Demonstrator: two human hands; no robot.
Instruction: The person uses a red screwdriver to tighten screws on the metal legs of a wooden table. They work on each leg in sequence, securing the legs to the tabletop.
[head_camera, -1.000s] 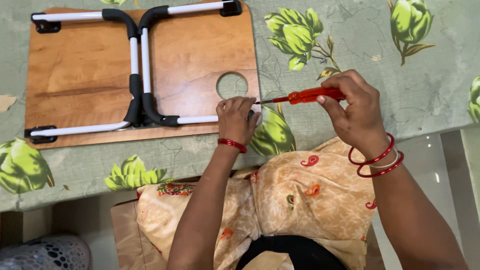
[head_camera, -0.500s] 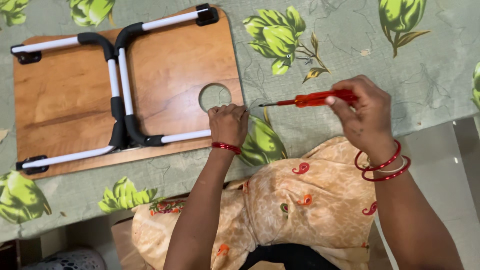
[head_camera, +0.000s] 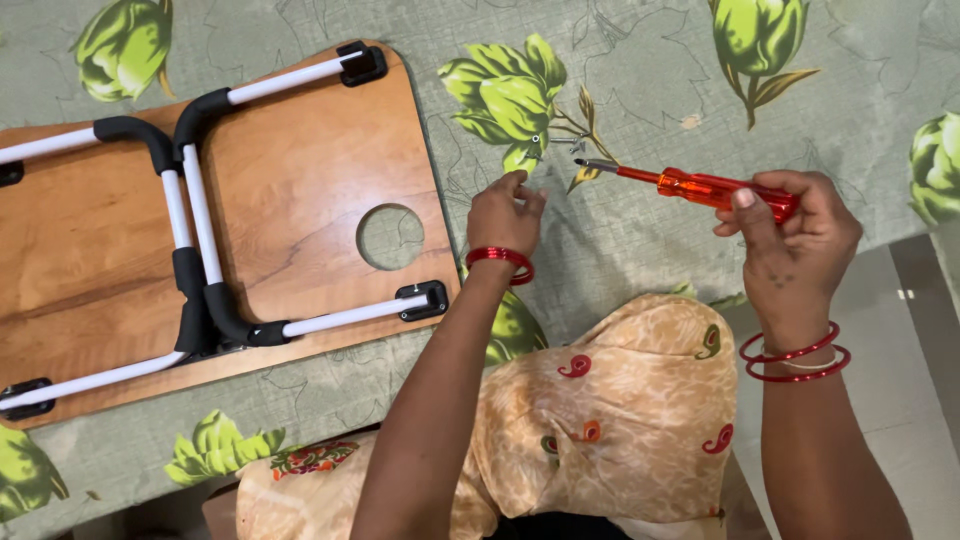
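Red screwdriver (head_camera: 712, 187) right of centre in the upper frame, lying level, metal tip pointing left. Clamped at the handle by the right hand (head_camera: 790, 240), thumb on top, fingers wrapped round. Just left of the tip, left hand (head_camera: 503, 215) with fingers loosely together, reaching toward small screws (head_camera: 577, 146) on the green floral cloth (head_camera: 640, 60). Farther left, upturned wooden folding table (head_camera: 290, 200) with folded white legs (head_camera: 190, 225).
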